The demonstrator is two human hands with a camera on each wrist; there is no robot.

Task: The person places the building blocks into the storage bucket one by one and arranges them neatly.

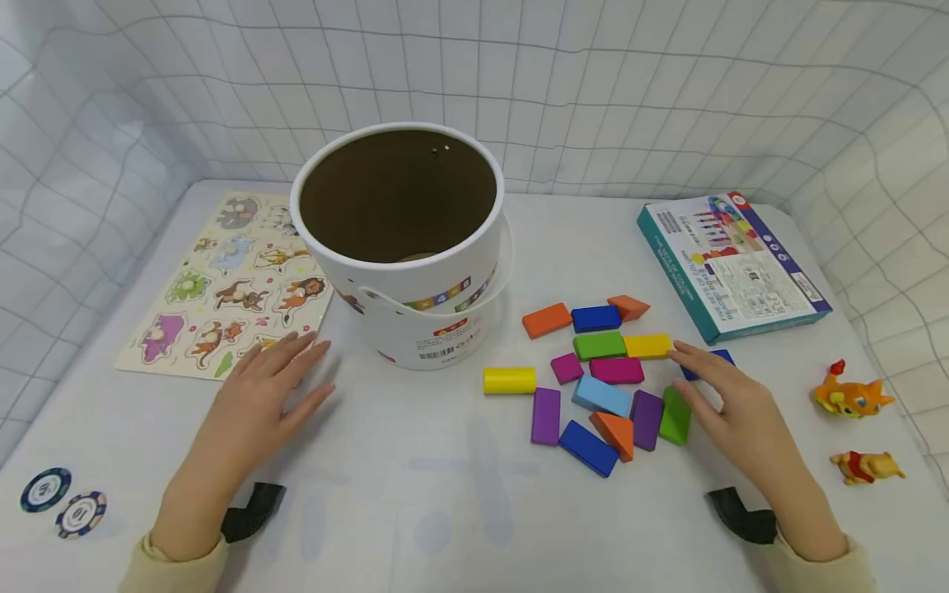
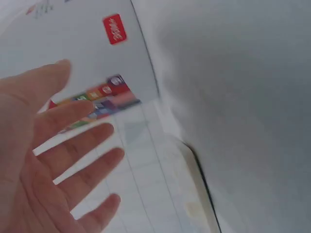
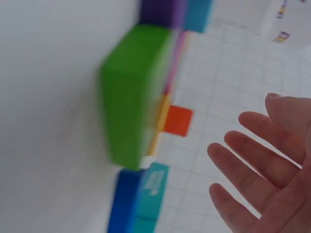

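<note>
Blocks (image 1: 601, 396) near right hand (image 1: 736, 405), "10" chip (image 1: 81, 515) leftward

15 blks (image 1: 600, 346), 2 chips (image 1: 81, 515), 2 figs (image 1: 853, 398), 1 ea. bkt (image 1: 445, 333), box (image 1: 737, 263), puzzle (image 1: 240, 295).

Super colourful: white bucket (image 1: 400, 285), yellow cylinder (image 1: 509, 380), solid blue, green, purple and orange blocks (image 1: 588, 449) (couple of magenta ones (image 1: 617, 371) too lol), white sheeting (image 1: 593, 99) with grey gridlines.

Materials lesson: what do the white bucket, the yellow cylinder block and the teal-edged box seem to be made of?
White bucket: probably plastic, smooth, with a rounded, evenly white rim. Yellow cylinder block: perhaps painted wood, evenly coloured; no grain shows, so plastic remains possible. Teal-edged box: likely printed cardboard, with flat panels and crisp edges.
</note>
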